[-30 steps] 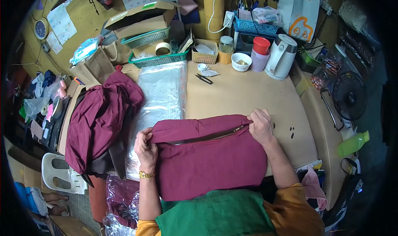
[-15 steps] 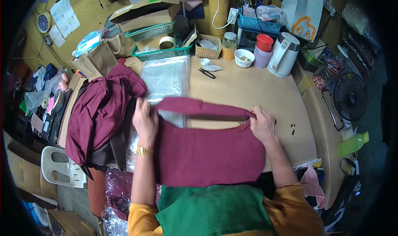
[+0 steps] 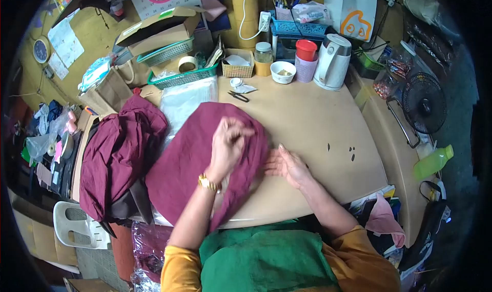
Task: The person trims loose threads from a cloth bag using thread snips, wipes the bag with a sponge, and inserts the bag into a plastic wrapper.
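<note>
A maroon fabric shoulder bag (image 3: 187, 153) lies turned on the table, its strap curving along the right side. My left hand (image 3: 228, 144), with a gold watch at the wrist, is over the bag near the strap. Its fingers are curled in; what they hold, if anything, is hidden. To the right, my right hand (image 3: 289, 168) is open, palm partly up, with its fingertips at the bag's right edge. More maroon fabric (image 3: 120, 153) is heaped at the left over dark material. Clear plastic sheets (image 3: 187, 97) lie partly beneath the bag.
Small black snips (image 3: 238, 96) lie behind the bag. Along the back stand a green basket (image 3: 179, 78), a glass jar (image 3: 263, 58), a white bowl (image 3: 283, 72) and an electric kettle (image 3: 333, 61). A fan (image 3: 424, 102) and a green bottle (image 3: 434, 162) are at the right.
The bag was held up by its strap in both hands; now it lies turned sideways, further left. My right hand has let go of the strap and opened. The head view has shifted slightly.
</note>
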Demonstrator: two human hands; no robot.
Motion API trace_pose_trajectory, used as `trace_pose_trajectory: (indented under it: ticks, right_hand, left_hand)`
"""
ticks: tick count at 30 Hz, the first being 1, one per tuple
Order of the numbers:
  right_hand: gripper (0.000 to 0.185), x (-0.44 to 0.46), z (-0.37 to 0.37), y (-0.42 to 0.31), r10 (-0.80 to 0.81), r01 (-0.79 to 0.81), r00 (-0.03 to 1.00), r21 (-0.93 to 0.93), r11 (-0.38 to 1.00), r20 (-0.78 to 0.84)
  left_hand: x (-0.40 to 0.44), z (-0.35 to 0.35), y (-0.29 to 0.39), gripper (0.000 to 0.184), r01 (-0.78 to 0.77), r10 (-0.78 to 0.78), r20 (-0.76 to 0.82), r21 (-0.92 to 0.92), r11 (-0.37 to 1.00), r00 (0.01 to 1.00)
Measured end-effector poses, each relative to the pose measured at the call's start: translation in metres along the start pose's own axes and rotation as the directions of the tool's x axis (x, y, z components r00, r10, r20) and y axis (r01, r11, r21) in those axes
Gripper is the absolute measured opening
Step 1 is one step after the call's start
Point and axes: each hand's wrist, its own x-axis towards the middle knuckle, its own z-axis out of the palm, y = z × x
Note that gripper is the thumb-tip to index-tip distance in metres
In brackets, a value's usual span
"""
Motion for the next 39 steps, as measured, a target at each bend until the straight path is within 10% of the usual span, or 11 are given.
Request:
trace_pose_trajectory:
  ticks: [2, 8, 10, 11, 14, 18, 21, 26, 29, 33, 39]
  right_hand:
    - [0.06, 0.0, 0.017, -0.004, 0.099, -0.12, 0.991, 0.283, 0.952, 0.087]
    - [0.06, 0.01, 0.029, 0.014, 0.013, 0.002, 0.997, 0.217, 0.976, -0.07]
    - [0.059, 0.009, 0.034, 0.015, -0.016, 0.032, 0.995, 0.163, 0.986, -0.101]
    - [0.055, 0.006, 0.039, 0.013, -0.074, 0.089, 0.988, 0.11, 0.99, -0.136]
    - [0.05, 0.016, 0.028, 0.031, -0.149, 0.149, 0.98, -0.01, 0.989, -0.129]
    - [0.038, 0.017, 0.023, 0.035, -0.112, 0.123, 0.986, 0.089, 0.988, -0.122]
    - [0.034, 0.009, 0.036, 0.026, -0.136, 0.152, 0.987, 0.22, 0.964, -0.083]
    - [0.037, 0.012, 0.042, 0.026, -0.436, 0.418, 0.9, -0.336, 0.844, 0.024]
    - [0.038, 0.009, 0.043, 0.02, -0.317, 0.313, 0.948, -0.14, 0.939, -0.005]
    - [0.037, 0.001, 0.044, 0.0, 0.084, -0.13, 0.984, 0.315, 0.94, 0.156]
    - [0.032, 0.022, 0.022, 0.016, 0.062, -0.148, 0.967, 0.348, 0.926, 0.246]
  left_hand:
    - [-0.03, 0.008, 0.001, 0.035, 0.078, -0.079, -0.005, -0.108, 0.991, 0.997]
    - [-0.063, 0.0, 0.022, 0.009, 0.19, -0.176, 0.1, -0.153, 0.97, 0.979]
    - [-0.053, -0.005, 0.039, 0.02, 0.641, -0.672, 0.234, -0.619, 0.453, 0.702]
    - [-0.05, -0.005, 0.037, 0.02, 0.643, -0.673, 0.237, -0.618, 0.452, 0.701]
    - [-0.039, -0.006, 0.039, 0.032, 0.484, -0.51, 0.258, 0.162, 0.86, 0.821]
    - [-0.049, 0.003, 0.027, 0.032, 0.418, -0.446, 0.261, 0.157, 0.895, 0.856]
    - [-0.057, 0.01, 0.015, 0.033, 0.527, -0.451, 0.296, -0.272, 0.805, 0.842]
    - [-0.028, -0.007, 0.048, 0.035, 0.361, -0.405, 0.083, 0.32, 0.876, 0.91]
    - [-0.025, -0.005, 0.039, 0.033, 0.269, -0.332, 0.109, 0.381, 0.885, 0.937]
    - [-0.028, -0.004, 0.035, 0.029, 0.301, -0.329, 0.165, 0.171, 0.938, 0.93]
    - [-0.036, 0.007, 0.008, 0.031, 0.575, -0.514, 0.26, -0.43, 0.696, 0.817]
